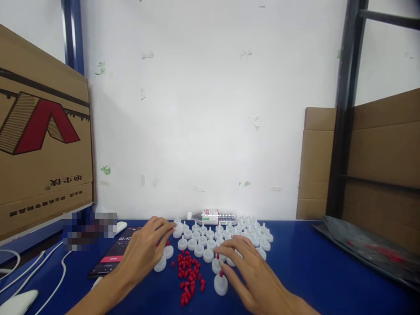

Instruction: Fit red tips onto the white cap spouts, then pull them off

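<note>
1. A patch (89, 228) on the left of the table is blurred into blocks; what lies there cannot be told.
2. The phone (113, 253) is partly covered by the left hand (144, 251), and only part of its timer digits can be read.
3. Some white caps (226, 238) are hidden under the right hand (252, 275), so whether one is gripped cannot be told.
4. The cardboard box (42, 144) is cut off by the left edge.
5. The white object (16, 302) at the bottom left corner is cut off, and its kind cannot be told.
6. The label on the lying bottle (212, 216) is too small to read.
</note>
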